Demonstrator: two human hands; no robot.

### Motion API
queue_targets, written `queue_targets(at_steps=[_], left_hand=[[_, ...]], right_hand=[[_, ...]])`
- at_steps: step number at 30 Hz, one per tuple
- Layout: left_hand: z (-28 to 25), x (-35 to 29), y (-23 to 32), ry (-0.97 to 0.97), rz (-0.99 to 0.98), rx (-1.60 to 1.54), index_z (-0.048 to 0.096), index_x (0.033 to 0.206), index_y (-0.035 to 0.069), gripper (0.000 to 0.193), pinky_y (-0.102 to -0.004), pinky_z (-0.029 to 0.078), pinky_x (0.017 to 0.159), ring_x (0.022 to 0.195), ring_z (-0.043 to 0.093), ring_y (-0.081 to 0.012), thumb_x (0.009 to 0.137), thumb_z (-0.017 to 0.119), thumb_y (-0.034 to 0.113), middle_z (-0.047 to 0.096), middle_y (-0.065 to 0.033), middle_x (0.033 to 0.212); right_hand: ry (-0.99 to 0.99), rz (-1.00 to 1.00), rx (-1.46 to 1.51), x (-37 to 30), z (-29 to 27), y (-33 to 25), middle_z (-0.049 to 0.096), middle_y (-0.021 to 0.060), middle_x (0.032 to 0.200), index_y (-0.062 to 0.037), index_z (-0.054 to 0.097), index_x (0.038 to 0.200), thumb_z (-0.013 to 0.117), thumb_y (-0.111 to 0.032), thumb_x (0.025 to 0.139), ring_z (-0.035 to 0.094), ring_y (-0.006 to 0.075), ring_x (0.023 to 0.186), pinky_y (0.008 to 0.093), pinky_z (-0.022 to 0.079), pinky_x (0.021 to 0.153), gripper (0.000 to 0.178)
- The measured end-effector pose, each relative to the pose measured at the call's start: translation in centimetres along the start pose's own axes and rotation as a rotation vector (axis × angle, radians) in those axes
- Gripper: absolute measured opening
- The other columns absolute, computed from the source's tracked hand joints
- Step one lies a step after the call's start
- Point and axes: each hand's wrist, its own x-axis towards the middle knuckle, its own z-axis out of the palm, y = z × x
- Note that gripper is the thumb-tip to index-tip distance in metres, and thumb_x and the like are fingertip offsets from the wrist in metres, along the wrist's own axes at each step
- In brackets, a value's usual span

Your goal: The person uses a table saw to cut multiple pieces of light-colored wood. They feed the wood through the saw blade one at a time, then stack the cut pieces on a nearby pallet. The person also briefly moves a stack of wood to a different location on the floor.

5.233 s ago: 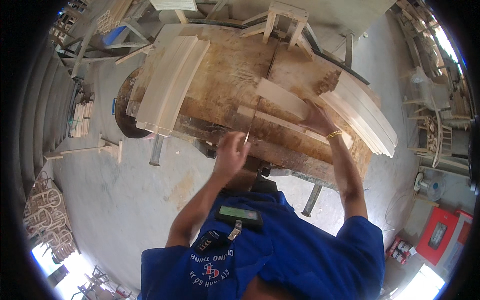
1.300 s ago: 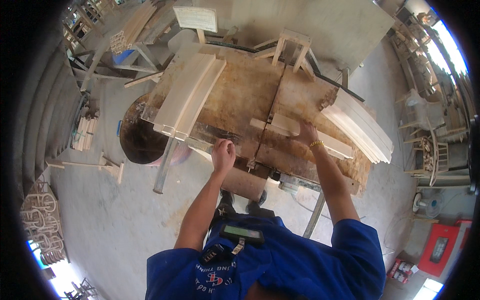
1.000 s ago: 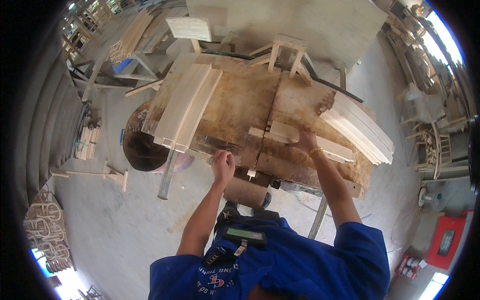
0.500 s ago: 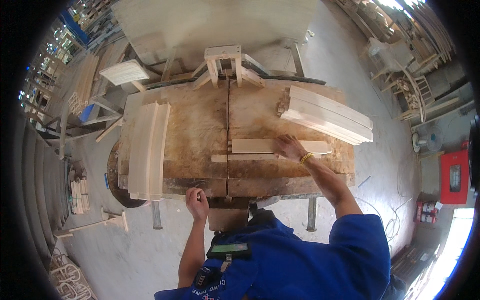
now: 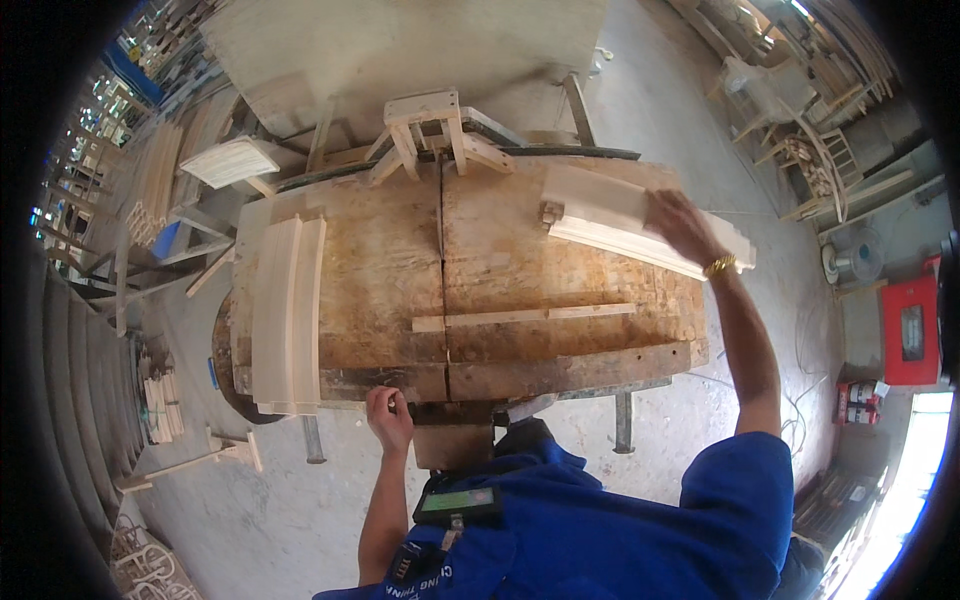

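My right hand (image 5: 682,232) is over the stack of pale boards (image 5: 610,240) at the right of the workbench, its fingers closed on the far edge of a wooden board (image 5: 590,192). That board lies on or just above the stack; I cannot tell which. Near the bench's front edge, my left hand (image 5: 391,418) is curled closed, and what it holds, if anything, is too small to name. A narrow wooden strip (image 5: 530,317) lies across the middle of the worn brown workbench (image 5: 380,270).
Another stack of long boards (image 5: 285,310) lies along the bench's left side. A wooden stop frame (image 5: 425,120) stands at the far edge, before a large pale panel (image 5: 400,50). To the right are a fan (image 5: 857,256) and a red cabinet (image 5: 910,330).
My right hand has moved away and to the right, from the bench's middle to the right stack, taking the board that lay beside the strip. My left hand has barely moved.
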Motion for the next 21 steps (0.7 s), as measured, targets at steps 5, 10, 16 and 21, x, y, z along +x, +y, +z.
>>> queue_targets(at_steps=[5, 10, 16, 21], left_hand=[[0.6, 0.1, -0.5, 0.021, 0.045, 0.002, 0.059, 0.085, 0.000, 0.006, -0.0375, 0.050, 0.071, 0.084, 0.057, -0.0319, 0.080, 0.062, 0.004, 0.058, -0.0155, 0.091], [0.8, -0.3, -0.7, 0.008, -0.136, -0.066, 0.059, 0.084, 0.002, 0.007, -0.0373, 0.052, 0.067, 0.085, 0.057, -0.0304, 0.078, 0.063, 0.004, 0.056, -0.0149, 0.093], [-2.0, 1.1, -1.0, 0.056, -0.086, 0.036, 0.060, 0.093, 0.003, 0.020, -0.0445, 0.042, 0.087, 0.095, 0.054, -0.0347, 0.076, 0.067, 0.009, 0.058, -0.0155, 0.096], [-6.6, 3.1, -4.6, 0.528, -0.349, 0.498, 0.051, 0.112, 0.002, 0.045, -0.0476, 0.036, 0.095, 0.111, 0.044, -0.0384, 0.072, 0.071, 0.011, 0.052, -0.0198, 0.113]], right_hand=[[-0.053, 0.139, 0.093, 1.3, -1.5, 5.0, 0.055, 0.0150, 0.118, -0.0044, 0.050, 0.125, 0.066, -0.025, 0.082, 0.052, 0.0335, 0.109, 0.0414, 0.046, 0.090, 0.051], [-0.149, 0.153, 0.143, 1.6, 1.5, 6.8, 0.053, 0.0174, 0.124, -0.0047, 0.049, 0.127, 0.065, -0.029, 0.083, 0.049, 0.0352, 0.114, 0.0428, 0.042, 0.096, 0.053], [-0.213, 0.374, 0.088, 0.1, 2.7, 3.5, 0.040, 0.0133, 0.142, -0.0106, 0.038, 0.140, 0.067, -0.031, 0.081, 0.038, 0.0323, 0.130, 0.0414, 0.033, 0.106, 0.068], [0.221, 0.360, 0.526, -1.9, 3.5, -4.1, 0.043, 0.0105, 0.140, -0.0080, 0.040, 0.138, 0.073, -0.004, 0.074, 0.042, 0.0265, 0.127, 0.0371, 0.036, 0.104, 0.073]])
